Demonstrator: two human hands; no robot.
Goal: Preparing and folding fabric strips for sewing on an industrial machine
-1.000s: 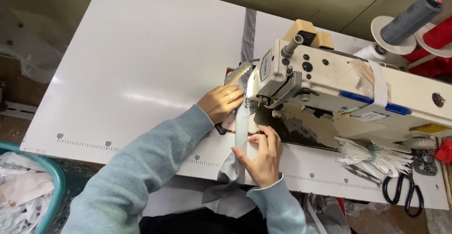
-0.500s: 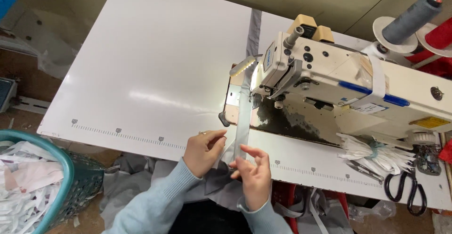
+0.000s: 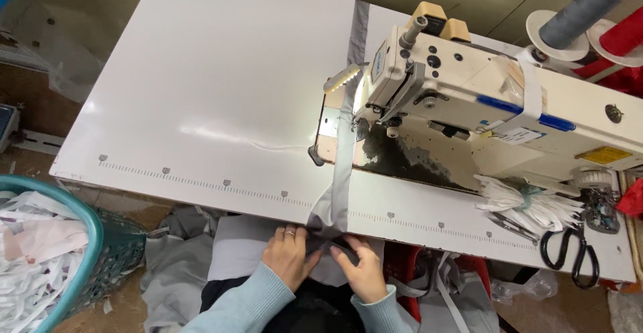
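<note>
white sewing table (image 3: 201, 92); teal basket (image 3: 80, 246) holds white scraps (image 3: 33, 266); yellow rectangular label (image 3: 603, 155) on sewing machine (image 3: 482, 105). left hand (image 3: 289, 255) and right hand (image 3: 365, 271) pinch grey fabric strip (image 3: 338, 185).

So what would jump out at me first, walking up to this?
The cream sewing machine at the right of the white table, with a grey fabric strip running under it. Below the near edge, the left hand and right hand gather that fabric; a teal basket of scraps sits far left.
</note>
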